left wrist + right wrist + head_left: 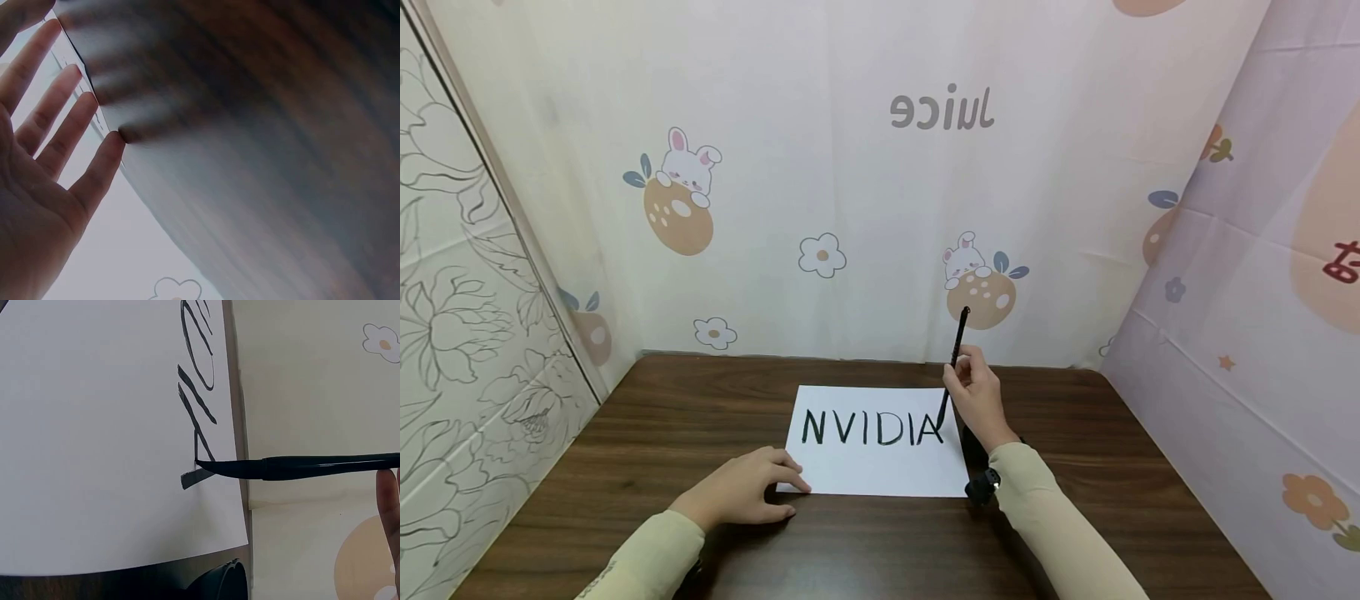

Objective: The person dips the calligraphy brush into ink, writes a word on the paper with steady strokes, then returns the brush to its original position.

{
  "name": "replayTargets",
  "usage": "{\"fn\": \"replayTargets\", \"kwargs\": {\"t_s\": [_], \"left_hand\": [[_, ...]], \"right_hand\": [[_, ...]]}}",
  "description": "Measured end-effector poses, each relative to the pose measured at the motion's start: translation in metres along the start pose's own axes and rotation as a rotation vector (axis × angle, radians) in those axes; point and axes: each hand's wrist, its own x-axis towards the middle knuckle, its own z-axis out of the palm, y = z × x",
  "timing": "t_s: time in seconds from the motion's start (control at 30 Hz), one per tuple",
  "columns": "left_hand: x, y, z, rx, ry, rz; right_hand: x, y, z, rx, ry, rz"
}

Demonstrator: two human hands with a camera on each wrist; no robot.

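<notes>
A white sheet of paper (880,477) lies on the table with "NVIDIA" in black strokes (871,428) across its upper half. My right hand (979,398) pinches a black brush (957,350) by its handle, the shaft leaning up and away. In the right wrist view the dark bristles of the brush (231,469) touch the paper at the last letter's crossbar; only a fingertip of that hand shows at the right edge. My left hand (747,487) rests at the sheet's lower left corner, fingers extended. Its spread fingers (94,172) reach the paper's edge in the left wrist view.
A dark, rounded container (224,584) stands beside the sheet's right edge, mostly hidden by the right wrist in the head view. The brown wooden table (670,417) meets a printed curtain (760,167) at the back, with more hangings on both sides.
</notes>
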Motion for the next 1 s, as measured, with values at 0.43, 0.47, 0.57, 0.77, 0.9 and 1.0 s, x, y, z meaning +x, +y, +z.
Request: {"fn": "replayTargets", "kwargs": {"t_s": [0.43,0.47,0.57,0.77,0.9,1.0], "left_hand": [[0.000,0.001,-0.001,-0.005,-0.015,-0.018],[0.000,0.000,-0.001,-0.006,-0.016,-0.018],[0.000,0.000,0.000,-0.007,-0.014,-0.015],[0.000,-0.001,0.001,0.000,-0.010,-0.012],[-0.001,0.000,0.001,0.000,-0.020,-0.026],[0.000,0.000,0.002,0.002,-0.017,-0.023]], "right_hand": [[0.004,-0.003,-0.006,0.006,0.021,-0.023],[0.005,-0.004,-0.007,0.011,0.021,-0.018],[0.007,-0.006,-0.012,0.023,0.022,-0.010],[0.013,-0.012,-0.024,0.053,0.027,-0.001],[0.017,-0.019,-0.033,0.064,0.008,0.005],[0.020,-0.024,-0.040,0.070,-0.013,0.005]]}}
